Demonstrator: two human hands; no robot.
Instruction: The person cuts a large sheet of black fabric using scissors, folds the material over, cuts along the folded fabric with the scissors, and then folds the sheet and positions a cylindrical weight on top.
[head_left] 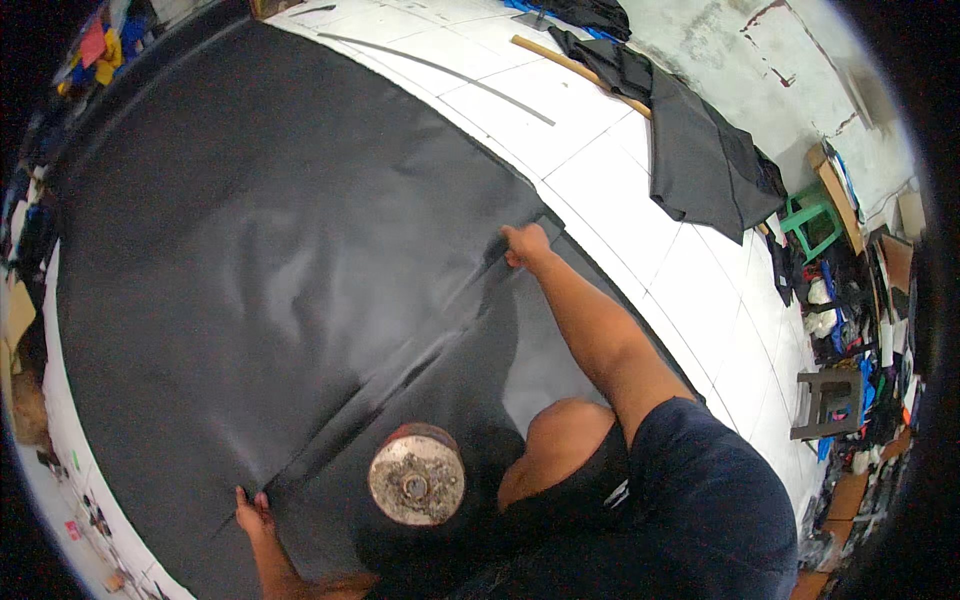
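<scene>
A large sheet of black fabric point(260, 250) lies spread over a white tiled surface point(620, 200). My right hand point(525, 245) is stretched out far and pinches the fabric's upper layer at its far right corner, and folds run from there back toward me. My left hand point(252, 512) holds the same layer's edge near the lower left. A round, rusty metal disc point(415, 480) rests on the fabric close to my body, between the two hands. My bent knee point(560, 440) lies on the fabric just right of the disc.
A long thin metal strip point(440, 70) and a wooden stick point(580, 70) lie on the white surface beyond the fabric. A heap of dark cloth point(700, 150) sits at the far right. A green stool point(810, 225), a dark stool point(830, 400) and clutter line the right side.
</scene>
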